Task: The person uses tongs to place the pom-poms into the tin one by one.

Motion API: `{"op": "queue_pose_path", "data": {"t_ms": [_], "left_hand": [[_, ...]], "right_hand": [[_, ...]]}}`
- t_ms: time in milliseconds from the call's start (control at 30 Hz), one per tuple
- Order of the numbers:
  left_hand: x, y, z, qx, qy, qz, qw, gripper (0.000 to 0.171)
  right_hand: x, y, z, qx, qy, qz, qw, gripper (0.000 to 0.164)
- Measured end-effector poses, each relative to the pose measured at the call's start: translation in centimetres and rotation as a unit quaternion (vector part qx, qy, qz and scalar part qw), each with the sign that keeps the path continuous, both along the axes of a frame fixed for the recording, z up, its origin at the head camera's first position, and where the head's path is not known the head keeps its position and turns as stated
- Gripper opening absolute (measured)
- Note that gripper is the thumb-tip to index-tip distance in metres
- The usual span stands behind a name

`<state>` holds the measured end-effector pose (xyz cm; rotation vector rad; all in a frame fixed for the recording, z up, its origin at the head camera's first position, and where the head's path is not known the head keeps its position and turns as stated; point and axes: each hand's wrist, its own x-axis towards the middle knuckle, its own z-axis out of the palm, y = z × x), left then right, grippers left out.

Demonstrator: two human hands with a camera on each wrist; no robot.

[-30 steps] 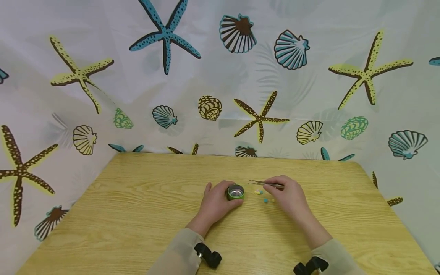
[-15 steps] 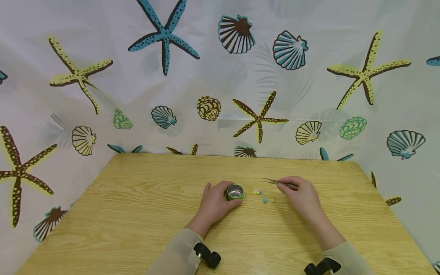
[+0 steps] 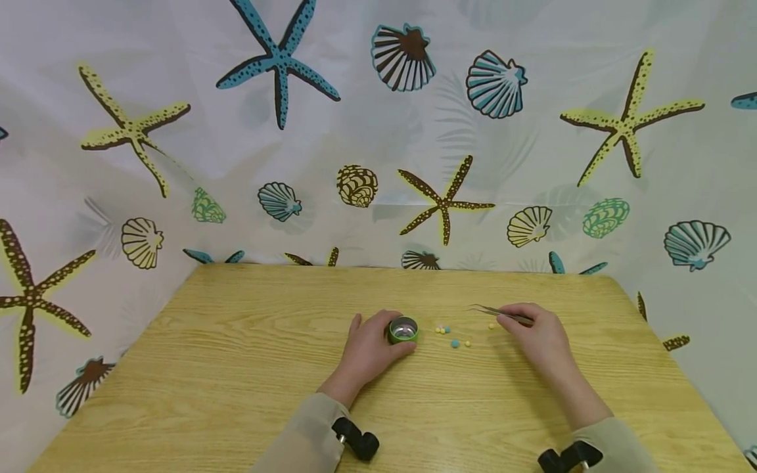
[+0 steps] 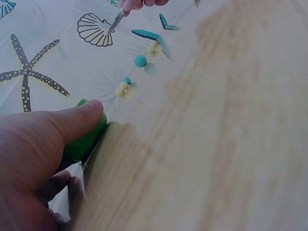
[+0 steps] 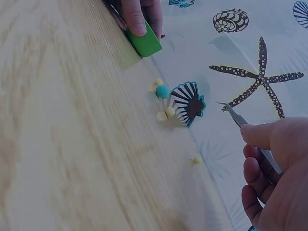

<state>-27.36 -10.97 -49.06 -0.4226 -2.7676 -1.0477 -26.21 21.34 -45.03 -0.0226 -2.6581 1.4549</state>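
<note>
My left hand (image 3: 368, 349) curls its thumb and fingers round a small round container, green outside (image 3: 405, 341) and silvery inside, standing on the table. In the left wrist view, the thumb presses its green side (image 4: 86, 139). Further right, my right hand (image 3: 543, 338) pinches a pair of tweezers (image 3: 501, 313) with fine bent tips pointing left. Those tips are slightly apart in the right wrist view, and nothing shows between them. Between the hands lie a larger blue bead (image 3: 455, 343), a yellow bead (image 3: 468, 343) and a small cluster of yellow and blue beads (image 3: 442, 330).
Another yellow bead (image 3: 491, 326) lies below the tweezers, left of the right hand. The wooden table (image 3: 236, 361) runs back to a hanging cloth (image 3: 331, 151) printed with starfish and shells. A black mount (image 3: 355, 440) sits at the left wrist, another (image 3: 570, 457) at the right.
My right hand has moved right with the tweezers, away from the container, uncovering yellow beads on the table. The left hand stays on the container.
</note>
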Motion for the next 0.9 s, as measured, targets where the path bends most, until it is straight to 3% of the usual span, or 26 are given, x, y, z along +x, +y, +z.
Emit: {"op": "queue_pose_path", "data": {"t_ms": [900], "left_hand": [[-0.1,0.0,-0.1,0.003,-0.001,-0.001,1.0000,0.058]], "right_hand": [[-0.3,3.6,-1.4,0.043,-0.023,0.000,0.999,0.034]]}}
